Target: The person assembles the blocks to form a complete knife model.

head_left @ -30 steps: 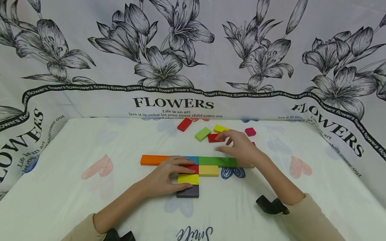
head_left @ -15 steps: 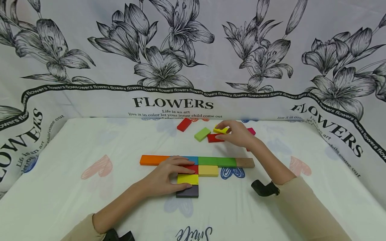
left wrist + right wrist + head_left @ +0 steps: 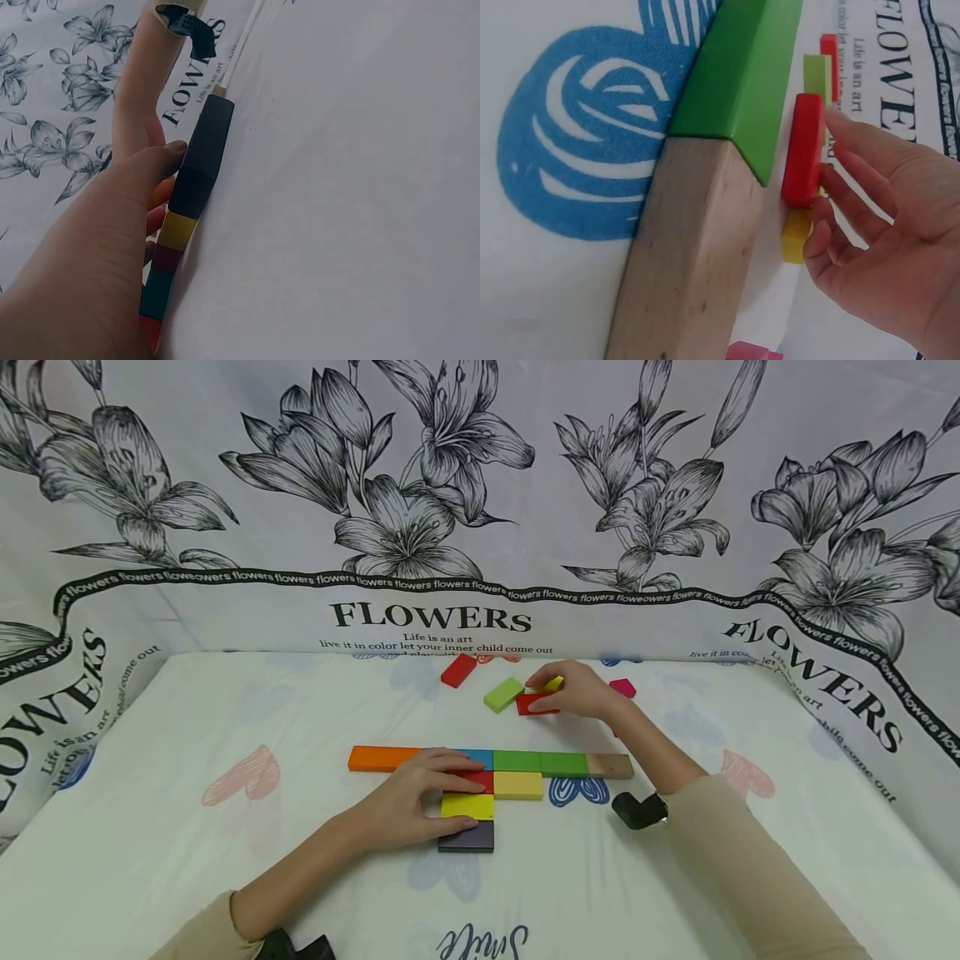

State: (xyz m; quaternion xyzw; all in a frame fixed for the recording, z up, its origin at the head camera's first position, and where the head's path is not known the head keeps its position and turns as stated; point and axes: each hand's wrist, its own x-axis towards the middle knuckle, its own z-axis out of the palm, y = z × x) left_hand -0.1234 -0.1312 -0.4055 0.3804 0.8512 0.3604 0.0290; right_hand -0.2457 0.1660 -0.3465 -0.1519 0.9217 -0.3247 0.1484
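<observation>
On the bench, joined blocks lie under the left hand, its fingers extended across them. Beyond, the right hand bends its fingers about a loose red block; whether they grip cannot be told.

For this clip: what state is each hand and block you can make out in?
Assembled blocks: flat, edge to edge, partly covered
Left hand: resting over them, thumb at the dark block
Near red block: loose, partly hidden
Right hand: at that block, grip unclear
Loose yellow block: mostly hidden
Light green block: loose, askew
Far red block: loose, askew
Pink block: loose
</observation>
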